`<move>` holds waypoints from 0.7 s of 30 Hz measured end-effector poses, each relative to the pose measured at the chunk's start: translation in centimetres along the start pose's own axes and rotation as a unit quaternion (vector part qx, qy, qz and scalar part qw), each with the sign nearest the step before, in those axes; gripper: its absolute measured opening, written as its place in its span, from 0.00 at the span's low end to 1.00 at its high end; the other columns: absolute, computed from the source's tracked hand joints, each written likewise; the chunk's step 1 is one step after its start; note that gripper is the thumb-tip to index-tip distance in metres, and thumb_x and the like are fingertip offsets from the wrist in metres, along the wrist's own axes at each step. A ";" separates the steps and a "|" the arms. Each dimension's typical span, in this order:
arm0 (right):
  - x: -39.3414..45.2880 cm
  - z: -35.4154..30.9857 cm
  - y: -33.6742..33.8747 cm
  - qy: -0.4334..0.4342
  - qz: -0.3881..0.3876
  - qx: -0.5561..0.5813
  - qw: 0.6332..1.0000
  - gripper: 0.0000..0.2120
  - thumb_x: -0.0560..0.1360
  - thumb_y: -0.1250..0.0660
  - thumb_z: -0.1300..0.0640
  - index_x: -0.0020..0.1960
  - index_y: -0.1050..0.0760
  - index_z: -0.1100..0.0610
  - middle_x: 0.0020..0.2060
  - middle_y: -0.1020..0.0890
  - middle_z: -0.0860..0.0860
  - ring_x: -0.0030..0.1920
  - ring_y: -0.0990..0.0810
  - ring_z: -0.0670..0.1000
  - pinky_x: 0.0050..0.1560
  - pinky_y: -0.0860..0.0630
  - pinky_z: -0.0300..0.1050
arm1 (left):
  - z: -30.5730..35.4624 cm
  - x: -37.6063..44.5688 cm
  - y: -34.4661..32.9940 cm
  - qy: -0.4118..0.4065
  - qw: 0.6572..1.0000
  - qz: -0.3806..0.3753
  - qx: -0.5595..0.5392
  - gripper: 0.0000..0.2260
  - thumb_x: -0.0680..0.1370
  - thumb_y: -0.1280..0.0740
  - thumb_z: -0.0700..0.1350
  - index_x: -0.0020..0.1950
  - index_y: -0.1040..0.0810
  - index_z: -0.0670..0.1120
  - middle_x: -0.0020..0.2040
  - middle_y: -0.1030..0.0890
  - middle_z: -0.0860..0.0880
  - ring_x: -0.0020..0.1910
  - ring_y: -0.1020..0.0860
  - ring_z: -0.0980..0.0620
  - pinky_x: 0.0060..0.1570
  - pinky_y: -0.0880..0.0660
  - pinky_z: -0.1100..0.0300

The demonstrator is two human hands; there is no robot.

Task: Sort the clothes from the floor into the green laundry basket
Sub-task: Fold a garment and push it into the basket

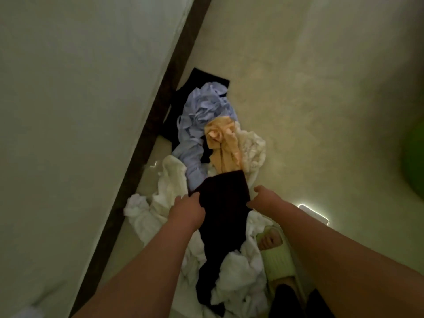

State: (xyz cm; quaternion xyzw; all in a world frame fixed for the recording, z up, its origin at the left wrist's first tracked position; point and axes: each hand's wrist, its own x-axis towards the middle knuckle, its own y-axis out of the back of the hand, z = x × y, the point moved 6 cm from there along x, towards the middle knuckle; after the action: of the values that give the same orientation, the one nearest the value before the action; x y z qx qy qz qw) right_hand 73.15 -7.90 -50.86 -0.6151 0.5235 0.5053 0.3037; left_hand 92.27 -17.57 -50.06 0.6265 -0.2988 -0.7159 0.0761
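A pile of clothes lies on the pale floor along the wall's dark skirting. A long dark garment [223, 214] hangs stretched between my hands above the pile. My left hand [188, 211] pinches its top left edge. My right hand [263, 199] grips its top right edge. Beyond it lie a light blue shirt [202, 125], a peach garment [223, 143], a cream garment [251, 148] and white clothes [238, 276]. The green laundry basket [414, 157] shows only as a blurred green curve at the right edge.
A white wall [68, 111] with dark skirting [149, 138] runs diagonally on the left. Another black cloth [206, 79] lies at the pile's far end. My foot in a light green slipper [275, 255] stands beside the white clothes. Open floor [321, 88] stretches to the right.
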 end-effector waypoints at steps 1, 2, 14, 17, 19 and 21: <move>0.4 0.4 -1.3 -0.014 -0.015 0.054 0.998 0.28 0.77 0.35 0.62 0.74 0.40 0.62 0.69 0.30 0.58 0.68 0.30 0.57 0.57 0.31 0.40 | -0.6 0.3 -1.2 0.003 1.000 -0.002 -0.016 0.15 0.78 0.44 0.43 0.64 0.30 0.45 0.59 0.24 0.42 0.58 0.27 0.43 0.61 0.32 0.53; 0.7 1.0 -2.2 -0.024 -0.019 0.106 0.994 0.30 0.76 0.34 0.64 0.75 0.42 0.62 0.69 0.31 0.59 0.69 0.31 0.57 0.53 0.33 0.37 | -0.8 0.3 -2.1 0.010 0.999 -0.009 -0.032 0.19 0.79 0.43 0.44 0.70 0.33 0.46 0.62 0.25 0.42 0.61 0.28 0.42 0.62 0.31 0.52; 12.2 -0.1 -8.9 -0.023 -0.017 0.167 0.986 0.32 0.72 0.27 0.50 0.70 0.32 0.62 0.62 0.23 0.58 0.61 0.23 0.59 0.63 0.26 0.51 | -0.2 4.4 -4.3 0.012 0.992 0.007 -0.129 0.25 0.82 0.44 0.46 0.78 0.45 0.45 0.73 0.33 0.42 0.71 0.33 0.43 0.66 0.34 0.55; 11.1 -0.5 -9.4 -0.003 0.008 0.071 0.997 0.25 0.76 0.33 0.48 0.67 0.29 0.61 0.60 0.22 0.59 0.59 0.22 0.57 0.58 0.26 0.46 | 0.2 3.4 -5.3 0.033 0.988 -0.013 -0.149 0.23 0.81 0.43 0.46 0.76 0.40 0.45 0.70 0.30 0.41 0.67 0.29 0.42 0.63 0.31 0.55; 9.9 -1.2 -8.8 0.018 0.006 0.197 0.980 0.21 0.77 0.34 0.51 0.67 0.29 0.60 0.60 0.22 0.59 0.59 0.22 0.58 0.60 0.25 0.50 | 0.0 2.9 -5.7 0.045 0.987 -0.018 -0.153 0.21 0.78 0.41 0.47 0.71 0.35 0.44 0.65 0.27 0.40 0.61 0.26 0.41 0.62 0.28 0.51; 8.5 -1.5 -7.0 0.008 0.013 0.306 0.952 0.23 0.78 0.35 0.50 0.69 0.32 0.59 0.62 0.24 0.56 0.61 0.24 0.60 0.62 0.25 0.54 | -0.1 2.4 -5.8 0.061 0.985 -0.023 -0.162 0.26 0.76 0.38 0.49 0.72 0.38 0.43 0.65 0.27 0.39 0.60 0.25 0.39 0.60 0.27 0.47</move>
State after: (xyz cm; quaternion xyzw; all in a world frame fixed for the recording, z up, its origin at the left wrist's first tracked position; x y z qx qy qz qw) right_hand 79.78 -10.27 -59.42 -0.4898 0.6633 0.3196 0.4668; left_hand 93.46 -14.06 -55.20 0.6548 -0.1596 -0.7170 0.1781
